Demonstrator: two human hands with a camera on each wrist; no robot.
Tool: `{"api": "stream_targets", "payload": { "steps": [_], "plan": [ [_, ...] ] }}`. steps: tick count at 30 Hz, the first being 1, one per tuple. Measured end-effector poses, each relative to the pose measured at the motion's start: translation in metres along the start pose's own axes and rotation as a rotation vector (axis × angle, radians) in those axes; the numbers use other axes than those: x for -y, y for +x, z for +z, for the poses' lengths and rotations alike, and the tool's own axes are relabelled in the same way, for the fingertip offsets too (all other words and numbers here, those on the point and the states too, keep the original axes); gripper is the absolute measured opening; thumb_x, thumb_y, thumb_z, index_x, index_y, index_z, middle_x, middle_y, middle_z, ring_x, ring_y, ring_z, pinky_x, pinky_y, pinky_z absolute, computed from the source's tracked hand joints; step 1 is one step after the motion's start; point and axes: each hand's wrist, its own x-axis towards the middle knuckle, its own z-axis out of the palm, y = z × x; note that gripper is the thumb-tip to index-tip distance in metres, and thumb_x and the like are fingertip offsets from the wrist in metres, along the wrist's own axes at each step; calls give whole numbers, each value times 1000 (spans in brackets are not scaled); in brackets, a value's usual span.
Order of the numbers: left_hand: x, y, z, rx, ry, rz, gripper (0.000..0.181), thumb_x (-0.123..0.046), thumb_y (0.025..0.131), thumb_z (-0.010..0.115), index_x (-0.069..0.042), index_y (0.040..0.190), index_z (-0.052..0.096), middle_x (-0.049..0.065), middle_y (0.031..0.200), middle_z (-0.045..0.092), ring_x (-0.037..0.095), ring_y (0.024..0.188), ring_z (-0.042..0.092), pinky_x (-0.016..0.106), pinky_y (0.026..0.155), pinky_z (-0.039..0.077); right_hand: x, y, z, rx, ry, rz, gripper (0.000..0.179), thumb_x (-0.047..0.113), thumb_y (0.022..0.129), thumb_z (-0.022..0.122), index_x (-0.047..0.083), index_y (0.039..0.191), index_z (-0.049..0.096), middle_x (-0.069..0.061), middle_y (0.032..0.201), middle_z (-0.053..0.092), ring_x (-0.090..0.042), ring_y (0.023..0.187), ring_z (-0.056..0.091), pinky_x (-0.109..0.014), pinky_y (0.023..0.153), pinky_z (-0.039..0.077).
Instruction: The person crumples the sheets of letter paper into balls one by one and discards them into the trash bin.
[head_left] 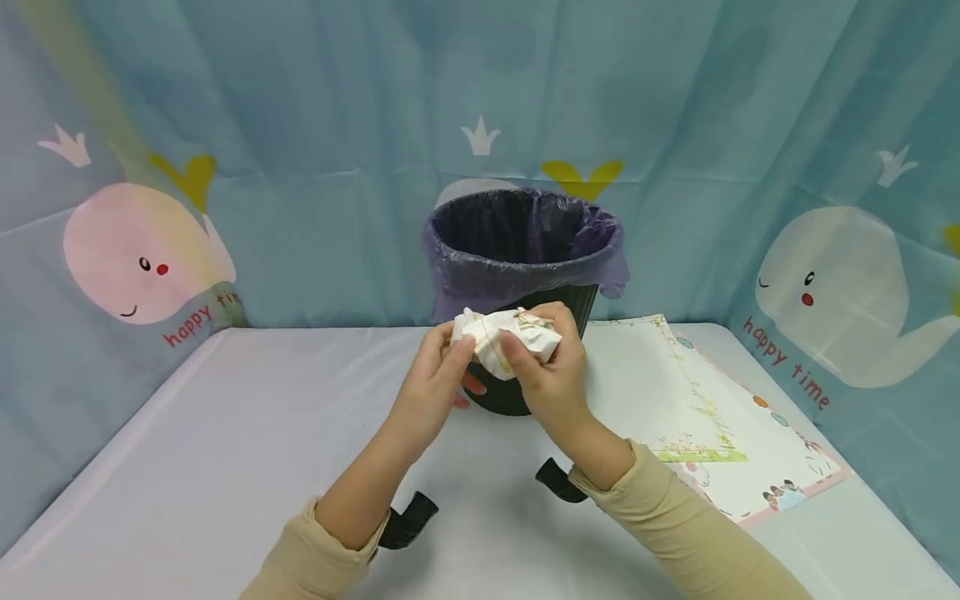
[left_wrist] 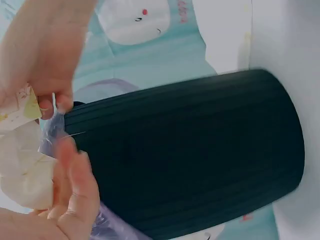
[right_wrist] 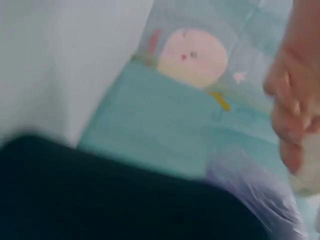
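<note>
A crumpled sheet of white paper [head_left: 504, 340] with faint green and yellow print is squeezed into a ball between both hands. My left hand [head_left: 429, 379] grips its left side, thumb on the near face. On its right side, my right hand [head_left: 555, 375] holds it with the thumb pressed on top. Directly behind stands a black trash bin [head_left: 510, 398], lined with a purple plastic bag [head_left: 487, 279] folded over its rim. In the left wrist view a corner of the printed paper [left_wrist: 20, 110] sticks out near the right hand. The right wrist view is blurred.
Two flat sheets with decorated borders, a green-edged sheet [head_left: 637, 383] overlapping a pink-edged sheet [head_left: 780, 462], lie right of the bin on the white table [head_left: 262, 433]. A blue printed curtain [head_left: 330, 167] hangs behind. Black wrist devices [head_left: 408, 521] sit under the forearms.
</note>
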Motion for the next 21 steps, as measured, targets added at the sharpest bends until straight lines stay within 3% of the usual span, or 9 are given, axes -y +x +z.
{"api": "stream_targets", "payload": {
  "steps": [3,6,9,12,17,21],
  "plan": [
    [-1,-4,-2,64,17,40,48,-25,103,40,-3,144,29,19,120,54,27,93,58,37,71,51,6,2,-9,83,-111,20,76,62,89,57,-11,107,44,-16,104,51,-15,93,53,-19,77,47],
    [2,-4,-3,94,-29,117,46,-16,102,41,2,142,27,21,119,51,24,97,56,35,74,51,9,2,-16,245,-182,-59,69,57,98,45,-9,119,41,-20,114,46,-23,103,49,-25,86,44],
    [4,-4,-7,113,-36,202,44,-9,102,41,5,140,24,22,119,50,20,99,53,31,79,49,9,2,-24,388,-149,-122,59,46,102,41,-8,128,41,-24,126,42,-28,115,43,-30,96,39],
    [4,-4,-13,135,-17,254,44,-9,103,39,7,140,23,23,120,48,19,102,52,28,83,48,5,5,-34,473,-38,-111,55,40,100,52,-8,126,45,-26,137,40,-26,125,42,-29,102,38],
    [2,-2,-18,253,-12,217,42,-17,104,45,10,132,29,24,117,53,19,100,57,27,82,51,-2,11,-47,562,99,-87,70,43,85,72,-10,121,43,-16,132,50,-21,121,48,-27,94,42],
    [0,-3,-19,325,30,169,41,-19,102,52,10,125,34,21,109,57,16,90,59,26,75,51,-3,14,-52,627,111,-70,85,50,78,76,-12,125,40,-9,119,52,-18,106,49,-26,81,40]
  ]
}}
